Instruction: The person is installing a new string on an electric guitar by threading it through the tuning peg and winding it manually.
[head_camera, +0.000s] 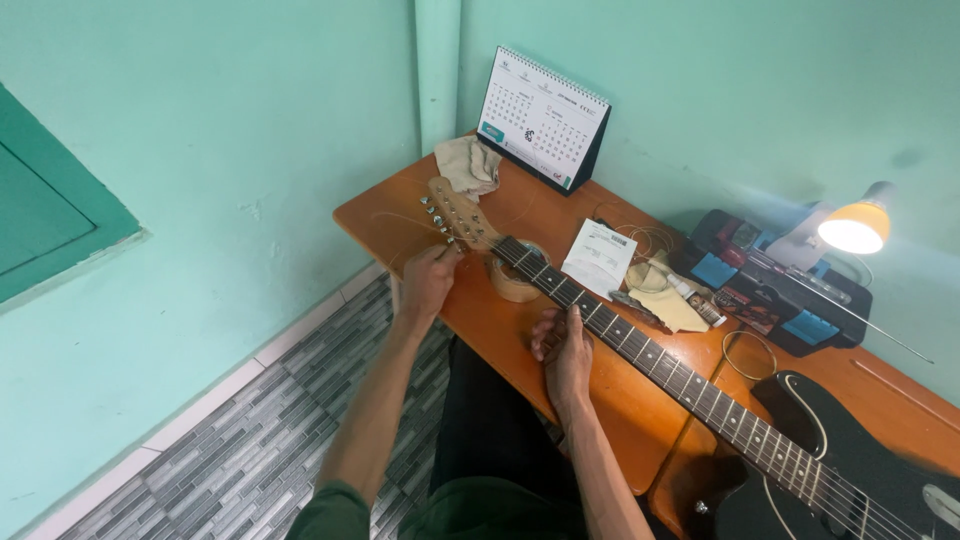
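L hand (428, 278) is pinching a tuning peg on the headstock (456, 215); R hand (566, 345) is pressing strings on the guitar neck (640, 345), lying across the table (400, 215). Over-turning risks snapping a string; neck's resting on a tape roll (513, 280) and may slip.

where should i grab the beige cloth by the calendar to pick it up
Pinch the beige cloth at its raised, bunched folds on top, coming from above and from the headstock side. It lies crumpled at the table's back corner, with the desk calendar close on its right and the wall behind, so those sides are crowded.
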